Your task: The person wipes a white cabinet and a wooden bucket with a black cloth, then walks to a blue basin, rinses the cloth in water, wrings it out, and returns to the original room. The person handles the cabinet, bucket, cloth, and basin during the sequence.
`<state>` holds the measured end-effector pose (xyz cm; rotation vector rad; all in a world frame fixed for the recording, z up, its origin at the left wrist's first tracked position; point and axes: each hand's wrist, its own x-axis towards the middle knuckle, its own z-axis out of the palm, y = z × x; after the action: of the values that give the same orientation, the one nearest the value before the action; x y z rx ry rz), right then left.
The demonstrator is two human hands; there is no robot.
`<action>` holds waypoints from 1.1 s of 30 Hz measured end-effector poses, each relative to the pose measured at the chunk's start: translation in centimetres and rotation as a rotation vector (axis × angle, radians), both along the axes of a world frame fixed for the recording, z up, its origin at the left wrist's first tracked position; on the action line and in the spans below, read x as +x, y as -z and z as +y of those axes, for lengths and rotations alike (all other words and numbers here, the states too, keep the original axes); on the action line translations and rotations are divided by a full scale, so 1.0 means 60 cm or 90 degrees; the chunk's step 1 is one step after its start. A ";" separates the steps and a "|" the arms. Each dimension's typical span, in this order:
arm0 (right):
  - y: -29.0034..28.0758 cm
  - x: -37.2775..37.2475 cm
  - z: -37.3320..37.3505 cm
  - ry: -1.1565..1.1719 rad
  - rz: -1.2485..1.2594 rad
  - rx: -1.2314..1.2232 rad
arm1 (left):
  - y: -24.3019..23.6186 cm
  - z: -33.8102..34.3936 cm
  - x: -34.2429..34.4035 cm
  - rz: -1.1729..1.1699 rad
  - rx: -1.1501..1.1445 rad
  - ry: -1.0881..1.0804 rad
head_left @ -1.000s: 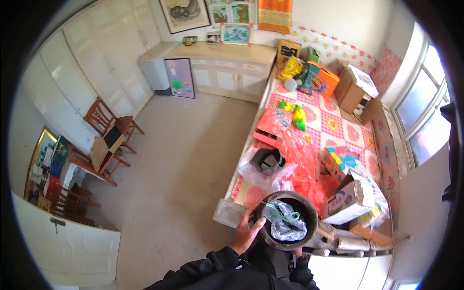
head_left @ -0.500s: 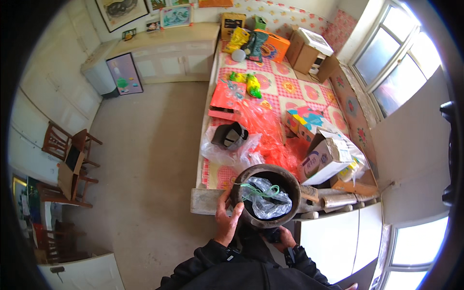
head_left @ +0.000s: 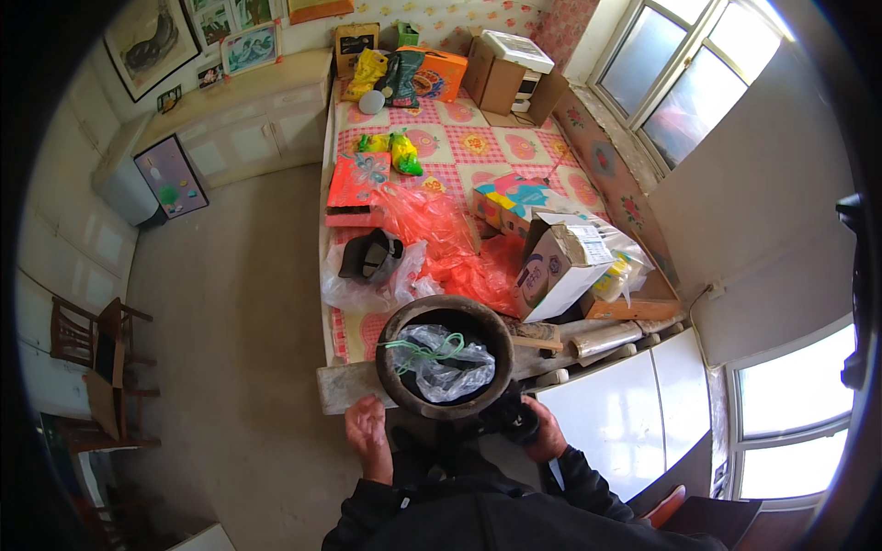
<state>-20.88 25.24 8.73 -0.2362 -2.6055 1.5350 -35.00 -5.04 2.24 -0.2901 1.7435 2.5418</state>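
A dark round pot (head_left: 395,376) rests at the near end of the bed, with a clear plastic bag (head_left: 455,372) and green cord (head_left: 427,347) inside it. My left hand (head_left: 366,427) is away from the pot's lower left, by a pale stone slab (head_left: 344,390), its fingers loosely bent around nothing visible. Below the pot's right side, my right hand (head_left: 544,430) grips a black object (head_left: 505,415) that I cannot make out clearly.
The patterned bed (head_left: 501,147) holds red bags (head_left: 432,230), a grey-black cap (head_left: 367,257), cartons (head_left: 556,271) and packages. A white cabinet (head_left: 606,422) stands at right, wooden chairs (head_left: 83,331) at left, windows (head_left: 689,92) along the right wall.
My left hand has left the pot's rim and moved down-left. The pot now rests on the bed's end. My right hand shows more, with the black object. The view has swung rightward.
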 end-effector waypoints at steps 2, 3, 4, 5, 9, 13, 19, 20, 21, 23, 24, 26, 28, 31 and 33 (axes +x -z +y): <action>0.005 -0.001 0.024 0.042 0.023 -0.016 | 0.004 -0.015 0.027 -0.046 -0.102 0.069; 0.013 -0.005 0.033 0.074 0.026 -0.058 | 0.005 -0.017 0.034 -0.118 -0.178 0.104; 0.023 -0.009 0.042 0.085 0.065 -0.030 | 0.006 -0.011 0.042 -0.088 -0.158 0.140; 0.032 -0.013 0.051 0.086 0.105 0.026 | 0.006 -0.002 0.055 -0.113 -0.163 0.177; 0.051 -0.031 0.071 0.069 0.174 0.139 | 0.012 0.040 0.086 -0.117 -0.101 0.315; 0.026 -0.068 0.071 0.074 0.163 0.164 | 0.009 0.062 0.091 -0.197 -0.133 0.327; 0.027 -0.118 0.046 0.241 0.021 -0.534 | -0.026 0.046 0.076 -0.183 -0.177 0.241; 0.038 -0.123 0.043 0.243 0.005 -0.569 | -0.030 0.042 0.074 -0.196 -0.189 0.228; 0.049 -0.120 0.039 0.222 -0.003 -0.539 | -0.033 0.038 0.069 -0.190 -0.200 0.219; 0.068 -0.108 0.045 0.231 -0.041 -0.552 | -0.036 0.030 0.063 -0.178 -0.203 0.193; 0.075 -0.102 0.052 0.253 -0.077 -0.559 | -0.036 0.027 0.061 -0.167 -0.191 0.172; 0.085 -0.094 0.067 0.287 -0.011 -0.555 | -0.033 0.020 0.062 -0.142 -0.173 0.125; 0.093 -0.090 0.091 0.103 0.214 0.203 | -0.023 0.019 0.065 -0.097 -0.177 0.100; 0.117 -0.103 0.113 0.101 0.116 -0.050 | 0.004 0.016 0.078 -0.071 -0.249 0.126; 0.153 -0.122 0.097 0.211 0.009 -0.344 | 0.030 0.014 0.092 -0.058 -0.310 0.176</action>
<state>-28.21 31.06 -0.42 -0.6565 -1.9515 2.0460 -29.47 -4.23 0.46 -0.1608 2.1692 1.8681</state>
